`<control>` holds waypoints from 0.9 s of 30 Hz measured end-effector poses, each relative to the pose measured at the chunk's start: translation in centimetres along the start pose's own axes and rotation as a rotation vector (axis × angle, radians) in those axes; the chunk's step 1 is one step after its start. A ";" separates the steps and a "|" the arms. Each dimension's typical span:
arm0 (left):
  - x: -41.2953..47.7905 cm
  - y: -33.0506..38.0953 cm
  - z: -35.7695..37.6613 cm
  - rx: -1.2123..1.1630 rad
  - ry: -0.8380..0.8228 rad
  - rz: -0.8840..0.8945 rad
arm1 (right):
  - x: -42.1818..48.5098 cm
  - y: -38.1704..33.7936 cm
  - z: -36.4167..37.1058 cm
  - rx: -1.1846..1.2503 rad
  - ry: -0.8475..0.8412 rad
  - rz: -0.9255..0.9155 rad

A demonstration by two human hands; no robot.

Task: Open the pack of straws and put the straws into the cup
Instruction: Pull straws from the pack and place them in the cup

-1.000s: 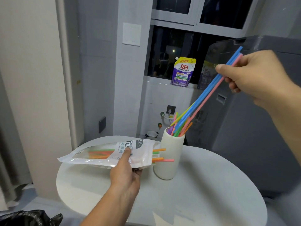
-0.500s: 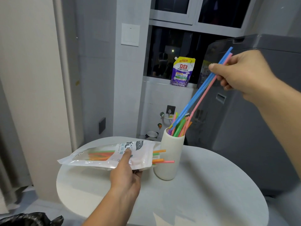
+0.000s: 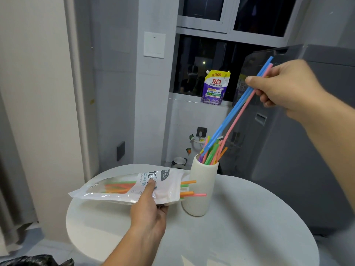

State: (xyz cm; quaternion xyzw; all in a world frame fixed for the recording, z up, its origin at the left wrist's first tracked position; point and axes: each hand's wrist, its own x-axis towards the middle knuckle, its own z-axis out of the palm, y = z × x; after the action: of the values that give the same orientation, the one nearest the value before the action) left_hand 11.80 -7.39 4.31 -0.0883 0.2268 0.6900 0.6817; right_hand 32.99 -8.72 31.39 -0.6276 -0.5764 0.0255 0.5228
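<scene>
A tall white cup (image 3: 199,189) stands on the round white table (image 3: 240,227) with several coloured straws (image 3: 211,154) sticking out of its mouth. My right hand (image 3: 284,89) pinches blue and pink straws (image 3: 238,110) near their top ends, up and to the right of the cup; their lower ends reach down among the straws at the cup's mouth. My left hand (image 3: 149,210) holds the open straw pack (image 3: 130,186) level above the table, just left of the cup. Orange, green and pink straw ends (image 3: 190,189) poke out of the pack's opening toward the cup.
A purple detergent pouch (image 3: 215,87) stands on the window sill behind. A grey appliance (image 3: 307,160) rises right behind the table. A black bag (image 3: 34,261) lies at the bottom left, and a wall with a switch plate (image 3: 154,45) is at the left.
My right hand has moved left and the held straws have tilted steeper, their lower ends sinking closer into the cup's mouth. The left hand and the pack have stayed put.
</scene>
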 end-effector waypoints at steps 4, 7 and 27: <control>0.0 0.0 0.1 -0.012 0.007 -0.005 | 0.3 0.1 0.0 0.005 0.010 -0.003; 0.0 0.0 0.1 -0.034 0.012 -0.016 | 0.5 0.2 0.3 -0.003 -0.008 -0.004; 0.1 -0.1 -0.1 0.051 -0.014 0.004 | 0.8 1.2 0.7 -0.096 -0.062 0.000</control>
State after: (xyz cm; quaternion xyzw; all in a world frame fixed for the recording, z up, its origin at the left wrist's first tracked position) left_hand 11.82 -7.40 4.17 -0.0653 0.2398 0.6859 0.6839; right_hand 33.60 -7.42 30.72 -0.6508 -0.5929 0.0173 0.4740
